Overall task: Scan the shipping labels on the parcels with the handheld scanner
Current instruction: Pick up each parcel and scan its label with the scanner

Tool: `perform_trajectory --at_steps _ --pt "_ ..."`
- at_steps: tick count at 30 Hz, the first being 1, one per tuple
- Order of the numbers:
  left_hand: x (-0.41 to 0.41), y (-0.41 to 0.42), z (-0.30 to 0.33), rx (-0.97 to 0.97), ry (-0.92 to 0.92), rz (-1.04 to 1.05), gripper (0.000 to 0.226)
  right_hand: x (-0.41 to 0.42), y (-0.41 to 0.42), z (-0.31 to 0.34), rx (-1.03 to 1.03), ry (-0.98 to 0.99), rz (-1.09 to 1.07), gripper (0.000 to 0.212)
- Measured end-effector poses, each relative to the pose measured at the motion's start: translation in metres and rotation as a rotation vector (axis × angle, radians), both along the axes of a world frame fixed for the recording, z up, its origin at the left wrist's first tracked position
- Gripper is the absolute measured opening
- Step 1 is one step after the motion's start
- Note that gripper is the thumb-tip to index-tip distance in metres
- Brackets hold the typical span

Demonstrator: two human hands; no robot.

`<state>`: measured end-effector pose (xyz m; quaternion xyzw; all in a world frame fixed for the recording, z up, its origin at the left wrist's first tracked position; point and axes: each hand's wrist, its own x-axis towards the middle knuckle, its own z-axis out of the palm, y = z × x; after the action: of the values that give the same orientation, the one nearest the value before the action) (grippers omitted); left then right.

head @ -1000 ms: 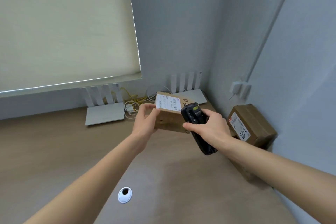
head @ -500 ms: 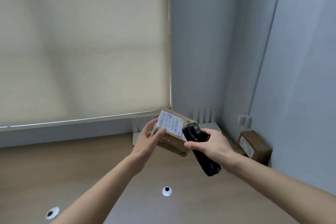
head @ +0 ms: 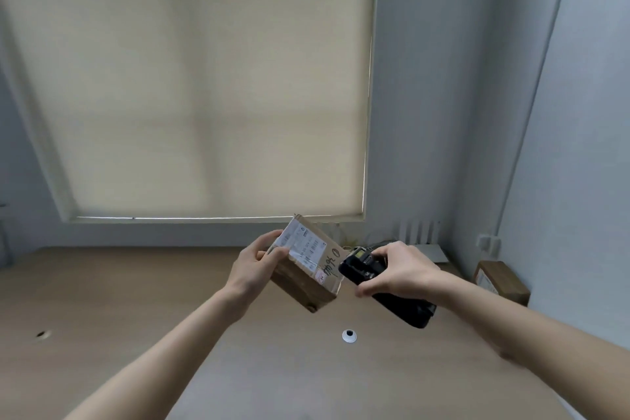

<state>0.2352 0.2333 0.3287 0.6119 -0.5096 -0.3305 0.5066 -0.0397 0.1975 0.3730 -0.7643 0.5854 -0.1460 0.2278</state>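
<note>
Both arms are stretched out forward and raised, bare forearms coming in from the bottom corners and angling toward each other in the middle. Left hand point(head: 254, 262) is turned palm inward, fingers curled round the far side of the parcel point(head: 306, 269) and thumb pressed on its near top edge, so it's held tilted in the air. Right hand point(head: 402, 271) is knuckles-up, wrist bent a bit, fingers wrapped over the top of the scanner point(head: 385, 290) with the thumb pinching underneath. The two hands sit close together, not touching.
</note>
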Motion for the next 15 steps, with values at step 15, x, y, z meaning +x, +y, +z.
perform_trajectory --at_steps 15 --pt "0.06 0.17 0.029 -0.051 -0.162 0.188 0.04 0.064 0.128 0.024 -0.113 0.309 0.114 0.056"
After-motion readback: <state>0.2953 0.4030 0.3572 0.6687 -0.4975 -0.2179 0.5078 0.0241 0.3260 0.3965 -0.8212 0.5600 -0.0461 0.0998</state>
